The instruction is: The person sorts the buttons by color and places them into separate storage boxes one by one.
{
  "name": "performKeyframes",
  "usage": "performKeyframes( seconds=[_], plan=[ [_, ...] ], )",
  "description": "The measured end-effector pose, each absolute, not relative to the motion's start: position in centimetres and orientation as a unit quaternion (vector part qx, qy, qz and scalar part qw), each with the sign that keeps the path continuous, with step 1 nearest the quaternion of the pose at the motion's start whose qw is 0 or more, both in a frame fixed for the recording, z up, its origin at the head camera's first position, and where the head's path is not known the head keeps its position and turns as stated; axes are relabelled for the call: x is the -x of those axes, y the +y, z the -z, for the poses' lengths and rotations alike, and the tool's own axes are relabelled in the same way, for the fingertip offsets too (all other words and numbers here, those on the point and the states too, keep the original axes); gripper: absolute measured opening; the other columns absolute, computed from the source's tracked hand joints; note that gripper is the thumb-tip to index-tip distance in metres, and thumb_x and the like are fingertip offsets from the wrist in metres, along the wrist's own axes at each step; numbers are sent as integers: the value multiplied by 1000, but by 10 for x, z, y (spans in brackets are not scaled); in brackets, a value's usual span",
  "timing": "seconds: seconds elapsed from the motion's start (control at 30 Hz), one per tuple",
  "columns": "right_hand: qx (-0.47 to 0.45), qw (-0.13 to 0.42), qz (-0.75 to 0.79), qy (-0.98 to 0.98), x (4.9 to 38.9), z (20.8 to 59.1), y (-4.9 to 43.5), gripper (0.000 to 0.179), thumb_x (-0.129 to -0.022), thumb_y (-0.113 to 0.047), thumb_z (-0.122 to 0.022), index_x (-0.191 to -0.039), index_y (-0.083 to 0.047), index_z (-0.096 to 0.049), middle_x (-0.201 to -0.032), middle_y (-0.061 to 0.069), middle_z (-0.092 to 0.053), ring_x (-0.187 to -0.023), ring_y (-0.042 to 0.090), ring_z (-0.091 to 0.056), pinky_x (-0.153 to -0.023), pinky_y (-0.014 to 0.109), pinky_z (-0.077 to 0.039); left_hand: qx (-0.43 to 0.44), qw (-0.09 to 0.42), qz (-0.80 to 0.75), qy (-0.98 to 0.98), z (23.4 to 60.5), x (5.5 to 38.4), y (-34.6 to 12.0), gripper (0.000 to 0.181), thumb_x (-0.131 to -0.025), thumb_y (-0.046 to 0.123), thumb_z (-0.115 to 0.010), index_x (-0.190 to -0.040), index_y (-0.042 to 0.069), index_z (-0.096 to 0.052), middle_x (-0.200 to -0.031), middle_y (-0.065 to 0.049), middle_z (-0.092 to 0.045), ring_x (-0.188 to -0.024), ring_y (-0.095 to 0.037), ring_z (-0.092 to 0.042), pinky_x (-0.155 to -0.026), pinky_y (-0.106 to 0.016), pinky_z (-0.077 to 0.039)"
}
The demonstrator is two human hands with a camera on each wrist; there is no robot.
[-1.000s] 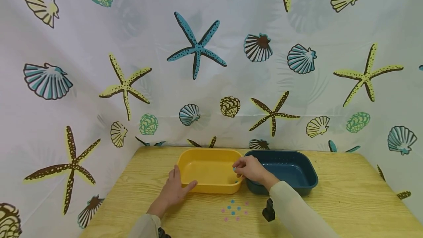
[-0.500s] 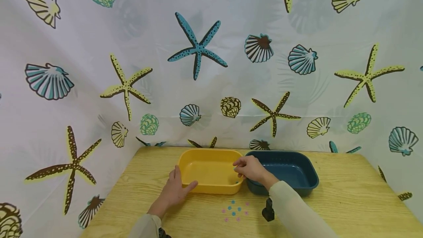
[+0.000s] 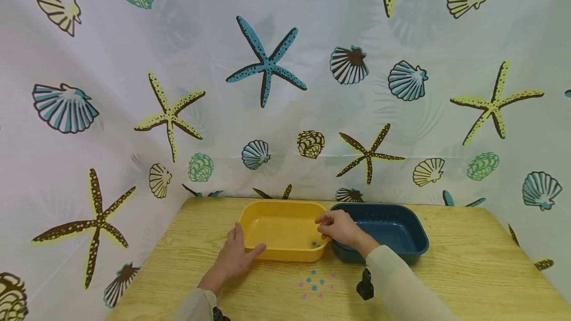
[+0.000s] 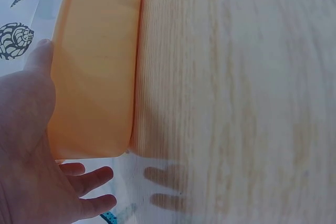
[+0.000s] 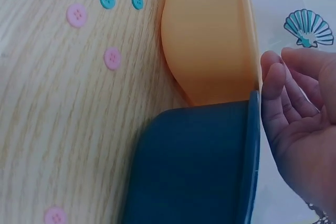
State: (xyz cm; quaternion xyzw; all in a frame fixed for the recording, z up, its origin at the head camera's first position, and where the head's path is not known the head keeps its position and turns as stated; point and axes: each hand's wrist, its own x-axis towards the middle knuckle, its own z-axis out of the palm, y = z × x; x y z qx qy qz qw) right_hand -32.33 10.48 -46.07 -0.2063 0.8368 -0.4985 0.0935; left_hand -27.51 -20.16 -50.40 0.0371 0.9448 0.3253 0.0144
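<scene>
Shell-and-starfish curtain (image 3: 308,19) hangs behind the pale wood-grain table (image 3: 473,261), and everything handled sits close to the two hands. Spread wide, the left hand (image 3: 234,257) braces the near left corner of the yellow tub (image 3: 292,255), thumb along its front side and fingers at its end; it looks less like a grip than a stop, presumably to keep that light-looking tub from sliding. Opposite it, the right hand (image 3: 341,227) hangs over the tub's right end, fingertips loosely gathered with a little slack between thumb and finger, and I see nothing pinched there (whether the hand touches the rim, I can't tell). Directly below those fingertips, a couple of small dark-looking buttons (image 3: 314,243) lie in the tub's right front corner, which suggests the hand is placed low so that pieces drop in without bouncing. Under the right wrist, the blue tub (image 3: 397,234) sits just beside the yellow one, probably kept near so either can be reached with a small turn. Toward the person from the right fingertips, loose blue and pink buttons (image 3: 314,288) are spread singly on the wood, likely so each can be picked up separately.
</scene>
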Motion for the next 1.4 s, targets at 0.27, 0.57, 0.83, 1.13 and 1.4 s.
performKeyframes(
  seconds=[0.27, 0.57, 0.83, 1.13, 1.4],
  plan=[
    [233, 91, 472, 845, 314, 454, 112, 20, -92, -7, -61, -108, 4, -66, -82, 16, -65, -70, 36, -61, -61, 35, -52, -42, 12, -325, 945, 504, 275, -202, 107, -89, 59, -53, -146, -11, 5, -147, -37, -7, -129, -52, -27, -100, -58, -31],
    [262, 91, 439, 855, 300, 445, 121, 20, -92, -13, -62, -106, 1, -66, -80, 13, -64, -65, 27, -60, -58, 31, -51, -46, 10, -322, 945, 502, 276, -202, 106, -89, 58, -53, -146, -11, 5, -147, -37, -7, -130, -52, -26, -101, -58, -29],
    [297, 112, 425, 848, 283, 446, 126, 14, -92, -12, -62, -102, -4, -68, -81, 5, -66, -70, 26, -61, -59, 27, -50, -44, 14, -318, 947, 504, 277, -202, 109, -88, 61, -52, -145, -12, 5, -147, -37, -6, -130, -52, -25, -102, -58, -28],
    [354, 109, 377, 849, 265, 456, 128, 11, -89, -10, -66, -97, -6, -71, -78, -5, -67, -69, 5, -60, -64, 23, -50, -43, 24, -325, 944, 502, 276, -202, 111, -87, 64, -51, -145, -11, 7, -147, -37, -5, -131, -51, -24, -103, -57, -27],
    [372, 105, 343, 856, 261, 474, 131, 8, -86, -11, -69, -92, -7, -72, -73, -13, -59, -65, 1, -52, -61, 20, -47, -44, 23, -324, 945, 502, 276, -202, 111, -87, 64, -51, -145, -11, 7, -147, -37, -5, -131, -52, -23, -103, -58, -27]
  ],
)
